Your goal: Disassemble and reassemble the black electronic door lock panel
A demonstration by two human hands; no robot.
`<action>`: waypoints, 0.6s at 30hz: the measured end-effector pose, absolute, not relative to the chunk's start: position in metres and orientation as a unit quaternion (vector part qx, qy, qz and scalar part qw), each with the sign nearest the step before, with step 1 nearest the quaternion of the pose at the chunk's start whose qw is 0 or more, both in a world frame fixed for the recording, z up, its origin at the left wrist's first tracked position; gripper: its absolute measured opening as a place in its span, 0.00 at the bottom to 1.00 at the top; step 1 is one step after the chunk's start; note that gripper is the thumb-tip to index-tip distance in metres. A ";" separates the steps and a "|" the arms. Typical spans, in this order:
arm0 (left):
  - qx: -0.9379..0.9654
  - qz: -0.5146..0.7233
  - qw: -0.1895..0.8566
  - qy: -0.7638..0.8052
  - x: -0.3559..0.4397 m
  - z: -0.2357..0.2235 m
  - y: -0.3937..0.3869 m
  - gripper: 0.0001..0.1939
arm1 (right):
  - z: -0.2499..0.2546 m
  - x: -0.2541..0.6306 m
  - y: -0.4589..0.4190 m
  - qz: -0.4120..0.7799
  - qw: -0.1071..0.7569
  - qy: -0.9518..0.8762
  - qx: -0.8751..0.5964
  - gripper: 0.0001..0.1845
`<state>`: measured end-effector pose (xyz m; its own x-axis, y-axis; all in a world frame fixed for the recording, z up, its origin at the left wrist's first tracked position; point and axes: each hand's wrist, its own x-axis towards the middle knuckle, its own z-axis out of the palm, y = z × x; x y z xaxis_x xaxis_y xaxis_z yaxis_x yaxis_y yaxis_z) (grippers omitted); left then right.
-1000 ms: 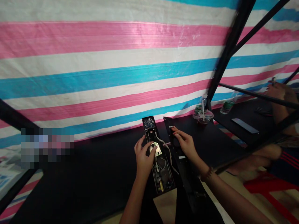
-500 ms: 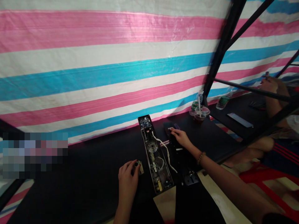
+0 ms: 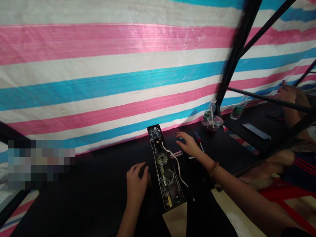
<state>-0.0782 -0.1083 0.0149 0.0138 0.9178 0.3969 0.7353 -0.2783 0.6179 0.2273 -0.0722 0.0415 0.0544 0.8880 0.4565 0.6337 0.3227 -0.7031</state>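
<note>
My left hand [image 3: 136,181] is over the black table left of the long case, thumb and fingers apart; the small metal plate is not visible. The narrow black case [image 3: 161,166] lies uncovered. Inside are a circuit board [image 3: 155,133], a round part [image 3: 162,159] and a brass-coloured cylinder [image 3: 169,199]. A white cable [image 3: 178,166] runs out over its right side. My right hand [image 3: 189,144], a beaded bracelet at its wrist, hovers right of the case, fingers spread. The dark cover beneath it barely shows against the table. Beyond that hand lies a screwdriver [image 3: 198,137] with a blue and red handle.
A lidded cup with a straw [image 3: 214,123] and a water bottle [image 3: 206,115] stand at the back right. Past the black metal frame [image 3: 228,65], another person sits at a second table with a bottle [image 3: 237,112] and a flat grey panel [image 3: 256,131]. Striped sheeting hangs behind.
My left hand lifted the metal plate out of the case, moved left and spread its fingers. My right hand let go of the black cover, which went down, uncovering the screwdriver.
</note>
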 end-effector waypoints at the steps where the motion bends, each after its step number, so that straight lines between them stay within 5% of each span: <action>1: 0.711 0.389 0.117 0.574 -0.072 0.029 -0.100 0.18 | 0.051 0.212 -0.079 0.126 0.433 -0.721 -0.526 0.09; 4: 0.751 0.370 0.081 0.541 -0.048 0.070 -0.067 0.16 | 0.070 0.167 -0.099 0.057 0.332 -0.815 -0.471 0.13; 8: 0.792 0.264 -0.023 0.549 -0.022 0.100 -0.029 0.15 | 0.072 0.140 -0.112 0.008 0.246 -0.834 -0.494 0.05; 15: 0.789 0.201 -0.069 0.576 -0.007 0.097 -0.021 0.14 | 0.060 0.167 -0.125 0.047 0.416 -0.719 -0.555 0.07; 18: 0.782 0.193 -0.079 0.588 -0.003 0.093 -0.026 0.15 | 0.049 0.183 -0.141 0.029 0.377 -0.668 -0.641 0.04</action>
<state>-0.0026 -0.0260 0.0934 0.2349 0.8885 0.3943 0.9491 -0.2971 0.1041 0.1828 -0.1406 0.0485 0.1046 0.8788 0.4657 0.8344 0.1773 -0.5219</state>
